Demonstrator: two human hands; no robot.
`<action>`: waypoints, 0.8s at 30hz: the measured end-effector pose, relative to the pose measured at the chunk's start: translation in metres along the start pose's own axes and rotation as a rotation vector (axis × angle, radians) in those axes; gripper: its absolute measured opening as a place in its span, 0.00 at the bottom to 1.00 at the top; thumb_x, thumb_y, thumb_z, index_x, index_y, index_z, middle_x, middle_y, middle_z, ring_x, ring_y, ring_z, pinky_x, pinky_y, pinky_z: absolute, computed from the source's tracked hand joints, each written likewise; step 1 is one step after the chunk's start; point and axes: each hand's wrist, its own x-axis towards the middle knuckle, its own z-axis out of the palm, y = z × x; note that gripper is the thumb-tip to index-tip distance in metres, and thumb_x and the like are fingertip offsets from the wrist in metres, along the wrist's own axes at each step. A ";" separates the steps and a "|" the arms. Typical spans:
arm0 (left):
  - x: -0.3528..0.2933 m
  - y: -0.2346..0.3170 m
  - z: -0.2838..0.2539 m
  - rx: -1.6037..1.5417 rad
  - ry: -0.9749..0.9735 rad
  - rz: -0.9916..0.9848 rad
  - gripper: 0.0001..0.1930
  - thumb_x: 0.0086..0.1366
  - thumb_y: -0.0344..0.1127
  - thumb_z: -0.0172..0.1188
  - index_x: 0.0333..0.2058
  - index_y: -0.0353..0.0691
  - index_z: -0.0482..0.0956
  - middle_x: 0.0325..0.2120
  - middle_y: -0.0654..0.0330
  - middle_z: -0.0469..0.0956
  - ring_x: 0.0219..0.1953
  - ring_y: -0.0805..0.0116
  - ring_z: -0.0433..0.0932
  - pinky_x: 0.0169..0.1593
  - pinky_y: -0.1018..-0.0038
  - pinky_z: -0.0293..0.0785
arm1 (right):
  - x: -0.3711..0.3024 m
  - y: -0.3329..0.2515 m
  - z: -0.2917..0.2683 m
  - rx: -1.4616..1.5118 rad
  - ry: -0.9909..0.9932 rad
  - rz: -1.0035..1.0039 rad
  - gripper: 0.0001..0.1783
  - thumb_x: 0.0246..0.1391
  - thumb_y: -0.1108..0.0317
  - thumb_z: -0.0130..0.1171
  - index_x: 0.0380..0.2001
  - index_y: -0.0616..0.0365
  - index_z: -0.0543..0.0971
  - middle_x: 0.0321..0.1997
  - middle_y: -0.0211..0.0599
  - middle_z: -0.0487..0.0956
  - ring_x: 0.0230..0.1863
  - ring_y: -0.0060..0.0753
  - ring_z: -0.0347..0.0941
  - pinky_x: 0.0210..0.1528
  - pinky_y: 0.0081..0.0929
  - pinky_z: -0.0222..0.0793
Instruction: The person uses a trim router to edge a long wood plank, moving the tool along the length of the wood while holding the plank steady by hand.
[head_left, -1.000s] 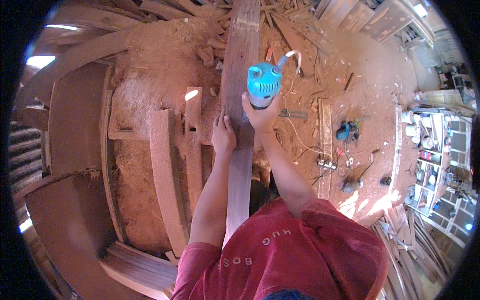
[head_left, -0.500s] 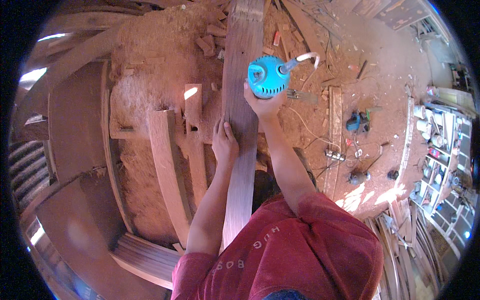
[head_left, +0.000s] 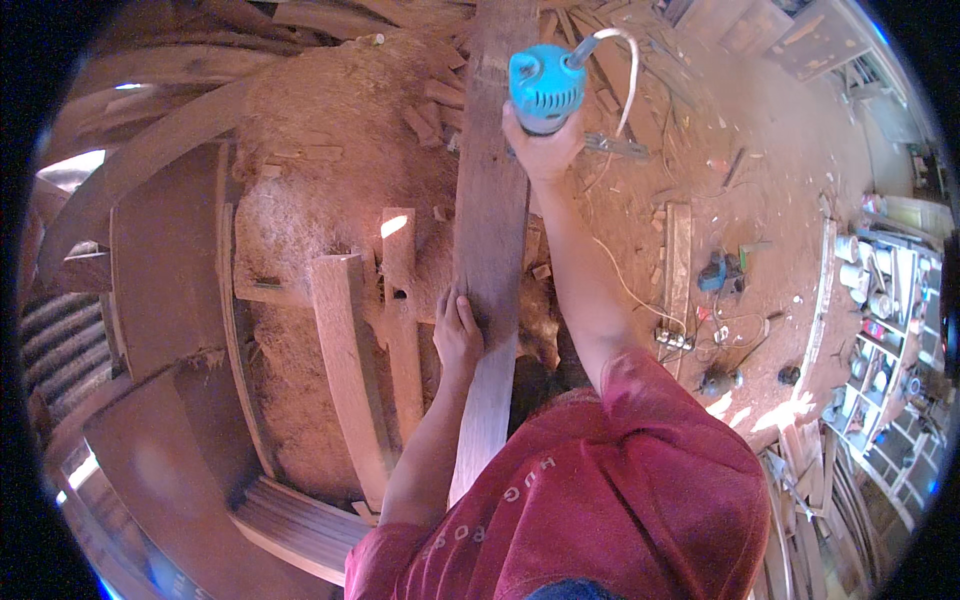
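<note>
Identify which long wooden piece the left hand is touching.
The long, dark-brown, flat wooden board, with the left hand at its left edge; the two dusty reddish wooden beams farther left lie apart from it.

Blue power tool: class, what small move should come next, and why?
Probably ease the blue power tool slightly forward along the plank: the right hand grips it near the right edge, the plank continues beyond it, and the left hand rests well back at the left edge.

Red short-sleeved shirt (head_left: 640,490), pale spaced lettering (head_left: 512,494), bare forearms (head_left: 578,260), dark blue cloth (head_left: 572,590)
</note>
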 end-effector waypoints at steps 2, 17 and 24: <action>0.000 0.001 -0.001 -0.006 -0.004 -0.003 0.25 0.79 0.46 0.40 0.63 0.39 0.74 0.62 0.42 0.72 0.63 0.40 0.72 0.63 0.56 0.71 | 0.022 0.006 0.014 -0.050 0.043 -0.075 0.45 0.35 0.50 0.82 0.53 0.63 0.73 0.39 0.48 0.82 0.39 0.51 0.82 0.42 0.43 0.79; 0.003 -0.007 0.007 0.037 -0.009 -0.058 0.23 0.78 0.43 0.44 0.64 0.40 0.74 0.62 0.43 0.73 0.62 0.43 0.74 0.63 0.57 0.73 | 0.136 0.069 0.112 -0.077 0.139 -0.079 0.49 0.35 0.34 0.76 0.48 0.64 0.74 0.40 0.57 0.82 0.44 0.65 0.81 0.45 0.51 0.77; 0.006 -0.001 0.004 0.014 -0.015 -0.064 0.23 0.78 0.43 0.44 0.63 0.38 0.74 0.62 0.42 0.73 0.62 0.41 0.74 0.63 0.57 0.72 | 0.173 0.099 0.149 -0.272 0.135 0.014 0.51 0.40 0.38 0.76 0.61 0.60 0.71 0.41 0.60 0.83 0.45 0.66 0.81 0.47 0.54 0.76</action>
